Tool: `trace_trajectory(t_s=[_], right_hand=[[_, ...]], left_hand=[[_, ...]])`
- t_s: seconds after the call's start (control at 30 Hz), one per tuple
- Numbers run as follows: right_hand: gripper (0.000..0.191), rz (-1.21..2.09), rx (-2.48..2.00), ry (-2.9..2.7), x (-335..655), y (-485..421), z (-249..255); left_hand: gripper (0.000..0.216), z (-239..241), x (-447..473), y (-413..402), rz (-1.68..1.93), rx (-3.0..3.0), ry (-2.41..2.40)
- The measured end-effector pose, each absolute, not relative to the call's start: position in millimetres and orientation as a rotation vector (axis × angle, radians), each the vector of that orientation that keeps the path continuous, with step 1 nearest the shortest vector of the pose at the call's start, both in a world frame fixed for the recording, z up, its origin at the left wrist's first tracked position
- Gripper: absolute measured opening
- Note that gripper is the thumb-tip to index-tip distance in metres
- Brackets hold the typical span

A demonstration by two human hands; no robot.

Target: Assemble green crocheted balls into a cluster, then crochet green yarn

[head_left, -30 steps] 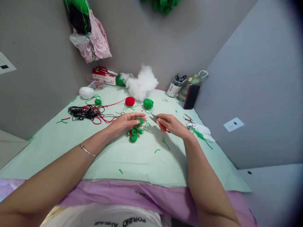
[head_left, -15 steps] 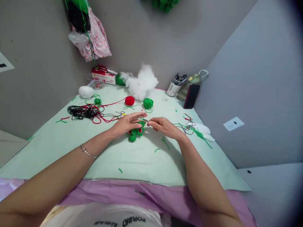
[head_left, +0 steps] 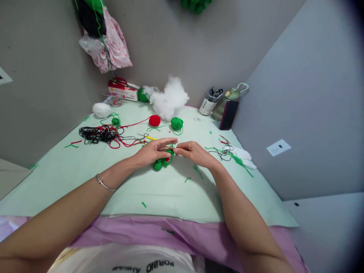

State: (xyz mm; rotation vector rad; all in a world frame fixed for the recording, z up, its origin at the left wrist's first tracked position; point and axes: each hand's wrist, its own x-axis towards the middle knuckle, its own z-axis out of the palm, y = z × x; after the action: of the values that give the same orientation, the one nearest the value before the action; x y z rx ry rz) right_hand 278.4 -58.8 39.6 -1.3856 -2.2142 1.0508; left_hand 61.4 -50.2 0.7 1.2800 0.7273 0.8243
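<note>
Over the middle of the table, my left hand (head_left: 152, 152) is closed round a small green crocheted piece (head_left: 157, 164). A rounded green end and a red and white patch show below its fingers. My right hand (head_left: 192, 151) pinches a thin metal tool (head_left: 170, 148), whose shaft points left between the left thumb and fingers. The tool's tip is hidden, so its kind cannot be made out. A bit of green yarn stands up near the left fingertips. Just behind the left hand lies a yellow-handled tool (head_left: 151, 138).
Farther back lie a red yarn ball (head_left: 154, 120), a green yarn ball (head_left: 176, 123) and white stuffing (head_left: 170, 99). Tangled black yarn (head_left: 98, 134) is on the left. Green yarn scraps (head_left: 241, 167) and small red-handled snips (head_left: 224, 140) lie right. A phone (head_left: 229, 115) leans against a bottle (head_left: 222, 108).
The right hand has moved slightly left, closer to the left hand, and the thin tool now reaches further between the left fingers. The green piece has turned a little in the left hand.
</note>
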Motion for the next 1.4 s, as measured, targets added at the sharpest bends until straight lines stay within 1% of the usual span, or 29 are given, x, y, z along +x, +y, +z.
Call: trace_trajectory(t_s=[0.1, 0.13, 0.2, 0.27, 0.3, 0.37, 0.47, 0.53, 0.6, 0.73, 0.83, 1.07, 1.23, 1.4], right_hand=[[0.043, 1.043, -1.435, -2.237, 298, -54, 45], [0.046, 0.975, -1.515, -2.214, 306, -51, 44], [0.049, 0.69, -1.712, -2.104, 317, -44, 38], [0.038, 0.346, -1.796, -1.971, 321, -38, 28], [0.031, 0.269, -1.802, -1.953, 319, -36, 23], [0.022, 0.256, -1.762, -2.019, 309, -34, 14], [0.019, 0.331, -1.68, -2.238, 288, -38, 6], [0.021, 0.293, -1.679, -2.356, 277, -41, 4], [0.024, 0.188, -1.702, -2.446, 271, -42, 3], [0.027, -0.003, -1.773, -2.537, 270, -41, 3], [0.027, -0.03, -1.807, -2.574, 270, -42, 6], [0.033, -0.177, -1.792, -2.778, 253, -44, 15], [0.037, -0.201, -1.805, -2.742, 251, -40, 8], [0.031, -0.118, -1.761, -2.663, 256, -39, 4]], left_hand=[[0.063, 2, 59, -49, 0.827, 1.264, 0.725], [0.063, 2, 58, -48, 0.825, 1.261, 0.73], [0.064, 3, 56, -47, 0.818, 1.26, 0.744], [0.063, 4, 55, -47, 0.816, 1.27, 0.746], [0.062, 4, 55, -47, 0.814, 1.276, 0.741], [0.061, 3, 54, -46, 0.809, 1.283, 0.729], [0.06, 2, 54, -45, 0.799, 1.301, 0.731], [0.059, 2, 53, -45, 0.8, 1.325, 0.743], [0.055, 2, 51, -44, 0.811, 1.344, 0.755], [0.044, 5, 46, -39, 0.932, 1.337, 0.816], [0.043, 4, 42, -34, 1.007, 1.298, 0.886], [0.038, -2, 41, -31, 0.987, 1.299, 0.926], [0.038, -4, 41, -30, 0.978, 1.31, 0.941], [0.037, -6, 40, -29, 0.993, 1.326, 0.956]])
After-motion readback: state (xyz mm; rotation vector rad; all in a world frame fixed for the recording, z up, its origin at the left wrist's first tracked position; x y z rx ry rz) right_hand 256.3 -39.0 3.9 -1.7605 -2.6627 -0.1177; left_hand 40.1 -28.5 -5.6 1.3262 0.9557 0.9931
